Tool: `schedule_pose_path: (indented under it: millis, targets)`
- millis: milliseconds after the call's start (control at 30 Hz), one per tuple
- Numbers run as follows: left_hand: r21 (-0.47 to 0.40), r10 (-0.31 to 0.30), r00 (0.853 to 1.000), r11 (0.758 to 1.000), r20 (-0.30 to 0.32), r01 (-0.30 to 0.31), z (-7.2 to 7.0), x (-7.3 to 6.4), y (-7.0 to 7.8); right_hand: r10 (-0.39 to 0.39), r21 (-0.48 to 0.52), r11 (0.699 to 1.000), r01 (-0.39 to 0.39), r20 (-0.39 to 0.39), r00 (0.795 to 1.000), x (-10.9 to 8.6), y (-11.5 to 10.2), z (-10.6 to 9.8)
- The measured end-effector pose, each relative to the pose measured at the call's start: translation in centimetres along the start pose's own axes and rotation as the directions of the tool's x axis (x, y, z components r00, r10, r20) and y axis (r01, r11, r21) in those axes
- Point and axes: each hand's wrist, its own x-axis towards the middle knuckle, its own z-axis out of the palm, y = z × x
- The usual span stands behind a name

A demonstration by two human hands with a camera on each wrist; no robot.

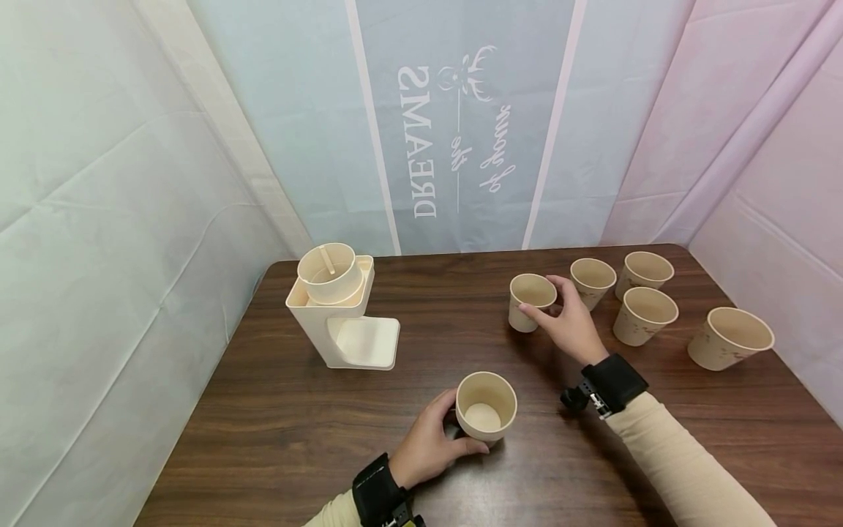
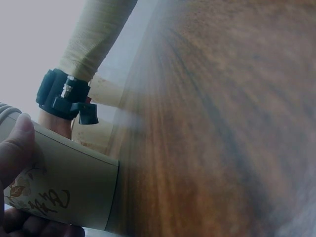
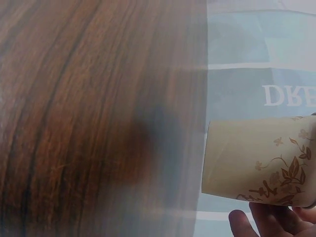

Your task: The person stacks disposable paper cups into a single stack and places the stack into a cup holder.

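My left hand (image 1: 428, 440) holds a beige paper cup (image 1: 484, 419) near the front middle of the table, thumb and fingers around its side. In the left wrist view this paper cup (image 2: 74, 180) shows a brown leaf print and lettering, its base at or close to the wood. Farther back and to the right, my right hand (image 1: 571, 327) grips a second paper cup (image 1: 523, 316) between thumb and fingers. That paper cup (image 3: 256, 160) carries the same print in the right wrist view. Both cups are upright, and the inside of the left one holds nothing visible.
Several more paper cups (image 1: 642, 326) stand upright at the right of the table (image 1: 276, 439). A cream cup dispenser (image 1: 316, 322) with a round top and flat base stands at the left back. Fabric curtains (image 1: 487, 146) rise behind the table and at both sides.
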Motion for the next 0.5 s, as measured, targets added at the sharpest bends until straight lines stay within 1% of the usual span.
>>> schedule_pose_path:
  millis: [267,500]
  targets:
    - [0.005,-0.008,1.0,1.0,0.001,0.008,0.0,0.0,0.0,-0.03,0.023,0.999,0.031,-0.017,0.999,-0.5,-1.6,-0.5]
    - [0.011,-0.021,1.0,1.0,-0.001,0.021,0.0,0.0,-0.1,-0.032,0.033,0.999,0.032,0.007,0.999,-1.2,-3.1,-1.1]
